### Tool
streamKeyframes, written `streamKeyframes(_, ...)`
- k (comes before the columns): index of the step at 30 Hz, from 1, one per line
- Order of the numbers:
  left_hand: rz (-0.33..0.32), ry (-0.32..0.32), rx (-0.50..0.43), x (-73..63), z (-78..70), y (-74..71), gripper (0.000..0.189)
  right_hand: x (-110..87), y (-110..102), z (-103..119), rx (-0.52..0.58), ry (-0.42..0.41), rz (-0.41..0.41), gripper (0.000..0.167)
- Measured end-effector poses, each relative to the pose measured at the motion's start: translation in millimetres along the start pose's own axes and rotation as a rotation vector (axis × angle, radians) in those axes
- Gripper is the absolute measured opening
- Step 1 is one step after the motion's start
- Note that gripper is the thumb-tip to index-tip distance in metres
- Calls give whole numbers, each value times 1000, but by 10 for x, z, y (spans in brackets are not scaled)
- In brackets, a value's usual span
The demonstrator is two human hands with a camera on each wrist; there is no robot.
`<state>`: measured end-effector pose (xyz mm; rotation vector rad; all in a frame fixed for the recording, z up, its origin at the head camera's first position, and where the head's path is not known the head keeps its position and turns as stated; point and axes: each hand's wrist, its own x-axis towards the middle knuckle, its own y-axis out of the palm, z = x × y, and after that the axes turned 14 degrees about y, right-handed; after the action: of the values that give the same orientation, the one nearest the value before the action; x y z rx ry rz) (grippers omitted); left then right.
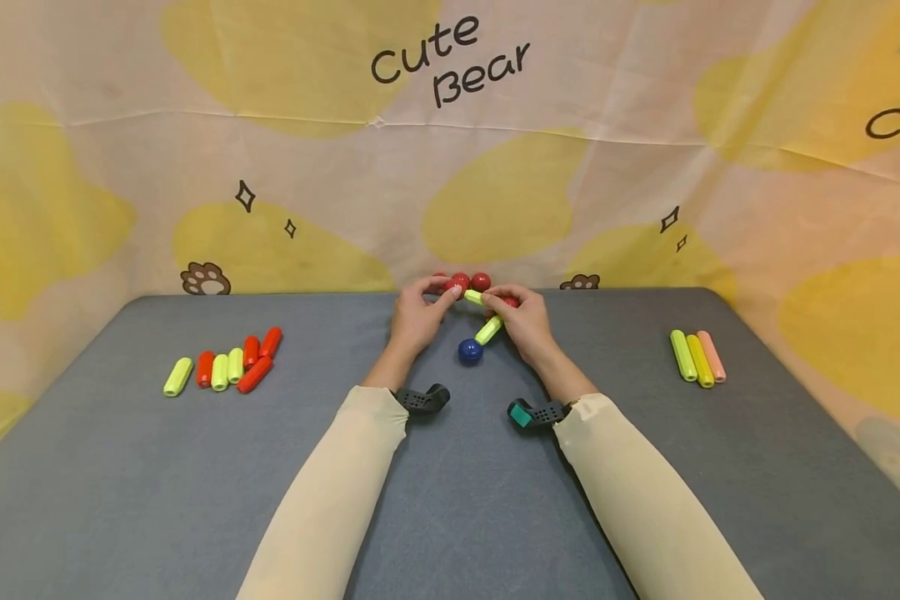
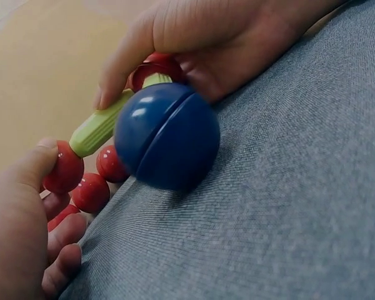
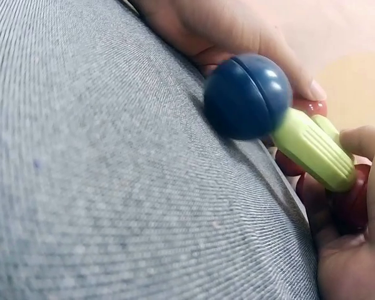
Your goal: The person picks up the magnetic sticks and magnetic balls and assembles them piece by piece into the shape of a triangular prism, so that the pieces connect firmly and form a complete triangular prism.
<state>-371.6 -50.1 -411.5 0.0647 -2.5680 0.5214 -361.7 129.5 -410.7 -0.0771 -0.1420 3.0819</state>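
Observation:
Near the table's far edge, my left hand (image 1: 414, 323) pinches a red ball (image 2: 66, 167) between thumb and fingers. A lime-green rod (image 2: 100, 128) runs from that ball to my right hand (image 1: 528, 323). The right hand grips another red ball (image 3: 355, 203), partly hidden by its fingers, where the rods meet. From there a second lime-green rod (image 3: 317, 151) slants toward me and ends in a larger navy-blue ball (image 1: 470, 352). Just behind the hands are several other red balls (image 1: 481, 282), partly covered by the left fingers in the head view.
Several short red rods (image 1: 256, 375) and lime-green rods (image 1: 177, 377) lie in a loose group on the table's left. At the right, a green rod (image 1: 683, 355), a yellow rod (image 1: 700, 361) and a pink rod (image 1: 712, 357) lie side by side. A patterned cloth (image 1: 330, 183) hangs behind the grey table (image 1: 450, 500).

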Motion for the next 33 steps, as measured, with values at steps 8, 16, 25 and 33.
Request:
streamKeyframes(8, 27, 55, -127, -20, -3, 14, 34, -43, -37, 23, -145, 0, 227, 55)
streamKeyframes(16, 77, 3, -205, -55, -36, -5, 33, -55, -39, 32, -196, -23, 255, 54)
streamKeyframes(25, -24, -6, -60, -214, -77, -236, 28, -52, -64, 71, -81, -31, 213, 54)
streamKeyframes(33, 29, 44, 213, -644, -66, -765, 22, -38, -33, 15, -58, -57, 251, 54)
